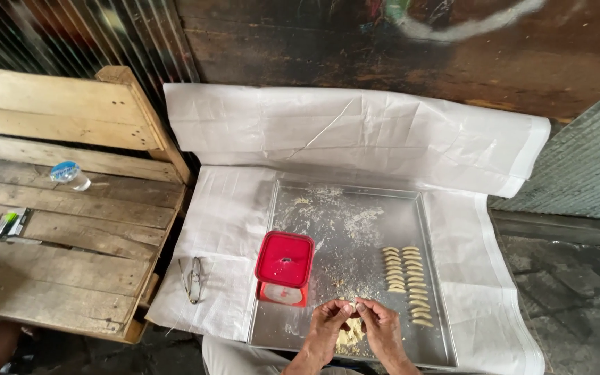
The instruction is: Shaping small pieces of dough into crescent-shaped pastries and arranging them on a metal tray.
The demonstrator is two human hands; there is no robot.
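**Two hands pinching dough over a floured tray**

While both hands are meeting at the near edge of the metal tray (pixel 355 201), the left hand (pixel 329 321) and the right hand (pixel 381 323) are pressing their fingertips together around a small piece of pale dough (pixel 354 303). The fingers of each hand are curling inward, nearly closed, gripping that piece between thumbs and forefingers; its shape and long axis are too small to tell. A loose heap of the same dough (pixel 346 337) is lying on the tray just beneath the hands.

To the right of the hands, two columns of small crescent-shaped pieces (pixel 406 283) are lying in rows, each piece with its long axis running left to right across the tray, the columns running away from the person. A red lidded box (pixel 285 260) is sitting on the tray's left side, near the left hand but apart from it. Flour and crumbs are dusting the tray's far half. The tray is resting on a white sheet (pixel 355 132), where a pair of spectacles (pixel 194 279) is lying beside a wooden pallet (pixel 64 236) that is carrying a small bottle (pixel 69 174)
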